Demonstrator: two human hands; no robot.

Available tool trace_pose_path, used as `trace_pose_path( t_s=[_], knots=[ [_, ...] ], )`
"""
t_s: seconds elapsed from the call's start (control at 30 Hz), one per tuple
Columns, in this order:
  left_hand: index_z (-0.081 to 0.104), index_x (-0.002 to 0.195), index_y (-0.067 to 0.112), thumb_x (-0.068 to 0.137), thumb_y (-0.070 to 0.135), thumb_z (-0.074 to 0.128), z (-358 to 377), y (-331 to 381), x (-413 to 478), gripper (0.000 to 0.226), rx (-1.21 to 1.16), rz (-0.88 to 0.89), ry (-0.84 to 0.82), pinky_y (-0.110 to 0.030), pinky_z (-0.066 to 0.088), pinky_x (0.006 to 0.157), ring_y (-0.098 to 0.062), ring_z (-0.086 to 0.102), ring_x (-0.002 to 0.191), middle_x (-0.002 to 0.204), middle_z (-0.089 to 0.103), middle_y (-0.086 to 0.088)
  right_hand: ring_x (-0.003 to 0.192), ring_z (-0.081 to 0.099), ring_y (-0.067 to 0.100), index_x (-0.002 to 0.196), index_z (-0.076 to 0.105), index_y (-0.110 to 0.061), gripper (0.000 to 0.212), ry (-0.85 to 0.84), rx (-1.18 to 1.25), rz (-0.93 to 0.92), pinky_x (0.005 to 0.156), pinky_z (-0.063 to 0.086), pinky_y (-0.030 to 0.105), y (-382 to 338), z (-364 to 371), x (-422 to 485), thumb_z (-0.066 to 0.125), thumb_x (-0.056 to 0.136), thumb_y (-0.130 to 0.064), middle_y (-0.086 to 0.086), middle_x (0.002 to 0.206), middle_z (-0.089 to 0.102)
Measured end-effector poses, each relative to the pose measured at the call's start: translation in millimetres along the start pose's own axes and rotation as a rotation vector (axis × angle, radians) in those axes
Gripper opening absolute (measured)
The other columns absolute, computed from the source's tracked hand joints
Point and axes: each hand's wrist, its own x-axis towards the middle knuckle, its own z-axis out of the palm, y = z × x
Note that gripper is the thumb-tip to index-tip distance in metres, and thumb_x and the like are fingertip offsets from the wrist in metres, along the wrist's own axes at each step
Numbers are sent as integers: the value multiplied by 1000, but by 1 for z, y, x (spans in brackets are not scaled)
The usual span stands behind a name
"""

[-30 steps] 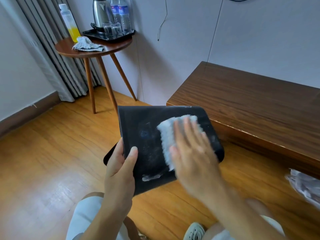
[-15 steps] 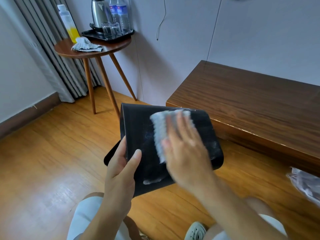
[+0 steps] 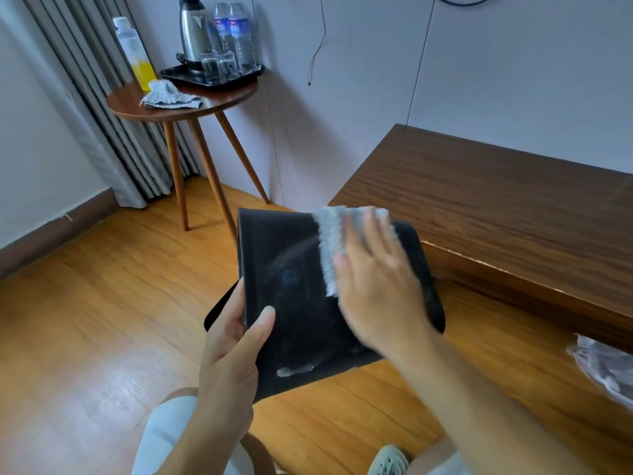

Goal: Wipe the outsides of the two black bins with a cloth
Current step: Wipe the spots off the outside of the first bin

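A black bin [image 3: 291,303] lies tilted on its side in mid-air above the wooden floor, its flat outer wall facing me, with pale smears near its lower edge. My left hand [image 3: 233,351] grips its left edge, thumb on the outer face. My right hand [image 3: 376,286] presses a white fluffy cloth [image 3: 330,241] flat against the upper part of that wall, fingers straight and blurred. Only one bin is in view.
A low wooden bench [image 3: 496,214] stands right of the bin against the wall. A round three-legged side table [image 3: 178,111] at the back left carries a grey rag [image 3: 168,96], a yellow-liquid bottle, and a tray with kettle, glasses and water bottles. Crumpled plastic [image 3: 606,365] lies at the right edge.
My right hand has slid the cloth up the bin's wall toward its top edge. My left hand keeps its grip in the same place.
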Motion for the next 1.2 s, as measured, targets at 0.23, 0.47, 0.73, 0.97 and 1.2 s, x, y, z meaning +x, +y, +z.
trace_pose_path(
  t_s=[0.23, 0.47, 0.73, 0.97, 1.2],
  knots=[
    [69, 129, 31, 93, 14, 56, -3, -2, -2, 42, -85, -48, 41, -37, 62, 84, -31, 70, 114, 126, 72, -10, 158, -3, 23, 163, 7, -30, 59, 2, -75, -269, 127, 7, 44, -23, 13, -36, 13, 106, -45, 5, 172, 3],
    [65, 133, 31, 97, 16, 58, 4, -5, -5, 40, -13, -37, 48, -33, 60, 85, -31, 68, 119, 128, 71, -8, 157, -11, 24, 162, -5, -32, 59, -30, -24, 101, 128, 6, 45, 15, -1, -1, 8, 106, -47, 4, 172, -7],
    [64, 135, 31, 96, 20, 53, -1, -6, 1, 42, 14, -31, 11, -42, 57, 95, -31, 66, 121, 130, 70, -10, 158, -7, 19, 161, -1, -38, 59, -23, -57, -192, 125, 4, 44, -12, 13, -36, 5, 103, -50, -2, 172, -3],
    [60, 140, 25, 97, 17, 50, 8, -4, 1, 45, 59, -13, -23, -40, 56, 99, -29, 67, 121, 130, 70, -8, 156, -10, 17, 162, 4, -34, 61, -20, 9, 12, 127, 9, 43, 3, -7, -7, 4, 103, -51, -1, 172, -2],
    [63, 138, 26, 96, 14, 55, 5, -15, -4, 44, -27, -66, -41, -38, 58, 94, -32, 66, 121, 132, 69, -12, 158, -5, 16, 160, 3, -43, 61, -29, -74, -145, 126, 2, 53, -18, 9, -27, 3, 100, -47, -6, 172, 0]
  ],
)
